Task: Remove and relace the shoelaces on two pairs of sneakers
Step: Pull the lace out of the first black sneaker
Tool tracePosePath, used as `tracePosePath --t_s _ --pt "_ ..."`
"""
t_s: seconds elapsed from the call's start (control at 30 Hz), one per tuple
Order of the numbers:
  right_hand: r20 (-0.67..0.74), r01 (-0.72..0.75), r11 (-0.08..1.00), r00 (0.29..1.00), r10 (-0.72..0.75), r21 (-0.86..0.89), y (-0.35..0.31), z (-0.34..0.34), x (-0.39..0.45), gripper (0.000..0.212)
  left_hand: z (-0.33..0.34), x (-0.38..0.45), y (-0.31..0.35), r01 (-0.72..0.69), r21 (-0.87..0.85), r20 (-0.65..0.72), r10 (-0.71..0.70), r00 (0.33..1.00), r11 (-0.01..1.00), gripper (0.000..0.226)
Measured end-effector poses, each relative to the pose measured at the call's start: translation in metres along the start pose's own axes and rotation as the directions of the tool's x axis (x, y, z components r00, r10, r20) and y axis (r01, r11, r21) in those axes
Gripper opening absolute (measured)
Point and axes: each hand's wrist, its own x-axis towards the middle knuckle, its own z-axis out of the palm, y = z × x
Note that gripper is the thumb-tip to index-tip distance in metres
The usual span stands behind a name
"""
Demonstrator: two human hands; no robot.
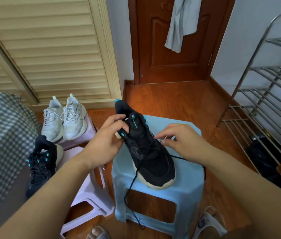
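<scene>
A black sneaker with teal eyelet loops and a cream sole lies on a light blue plastic stool, toe towards me. My left hand grips its left side near the collar, thumb and fingers curled round the upper. My right hand hovers at the shoe's right side, its fingertips pinching at the black lace by the eyelets. The loose lace trails over the toe and hangs down the stool's front. The second black sneaker sits on a pale pink stool to the left. A white pair stands behind it.
A checked bedcover fills the left edge. Louvred closet doors and a brown door stand behind. A metal shoe rack is at the right, a black bag under it. My slippered feet are at the bottom.
</scene>
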Motion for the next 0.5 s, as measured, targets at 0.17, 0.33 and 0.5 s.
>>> tracePosePath --t_s 0.17,0.33,0.5 --pt "-0.057 0.127 0.992 0.99 -0.128 -0.008 -0.02 0.02 0.009 0.013 0.011 -0.002 0.004 0.004 -0.035 0.04 -0.003 0.999 0.999 0.048" --pt "-0.057 -0.09 0.985 0.993 0.099 0.147 -0.022 0.026 0.013 0.013 0.011 -0.004 0.004 0.049 -0.058 0.054 -0.046 0.997 0.997 0.046" --pt "-0.121 -0.24 0.897 0.946 0.302 0.37 -0.022 0.015 0.01 0.006 0.013 -0.003 0.003 0.055 -0.064 0.071 -0.05 0.996 0.996 0.052"
